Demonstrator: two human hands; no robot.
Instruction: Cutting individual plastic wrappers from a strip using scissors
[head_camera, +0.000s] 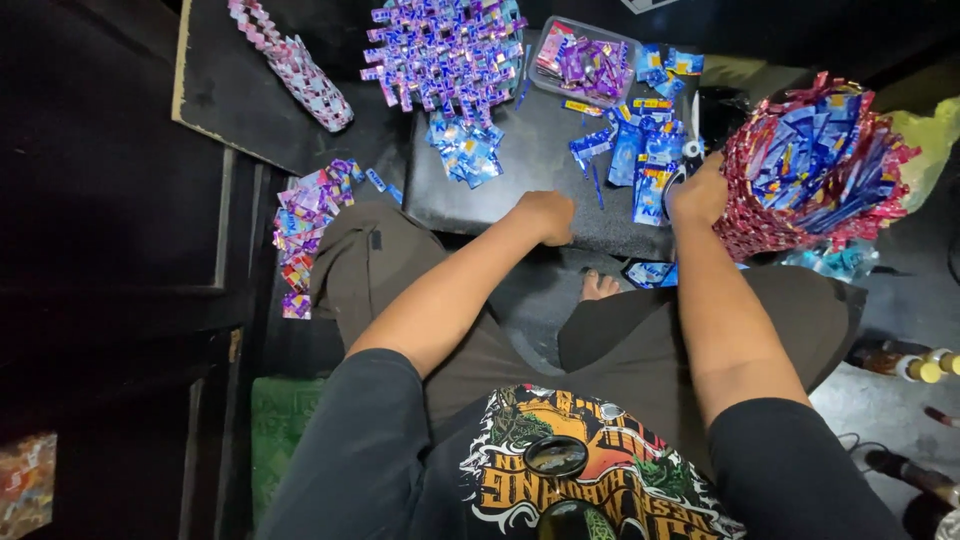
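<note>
My left hand (548, 215) is closed in a fist on the near edge of a black board (530, 170); nothing shows in it. My right hand (697, 192) grips a pair of scissors (692, 135) with the blades pointing away from me, right beside cut blue wrappers (640, 155) lying on the board. Just right of that hand stands a round woven basket (810, 165) of red and blue wrapper strips, touching my wrist side.
A woven purple-blue mat (445, 50) and a clear plastic tub of strips (585, 65) lie at the far side. A woven pink strap (295, 70) sits far left, folded strips (305, 215) by my left knee, bottles (920, 365) on the floor right.
</note>
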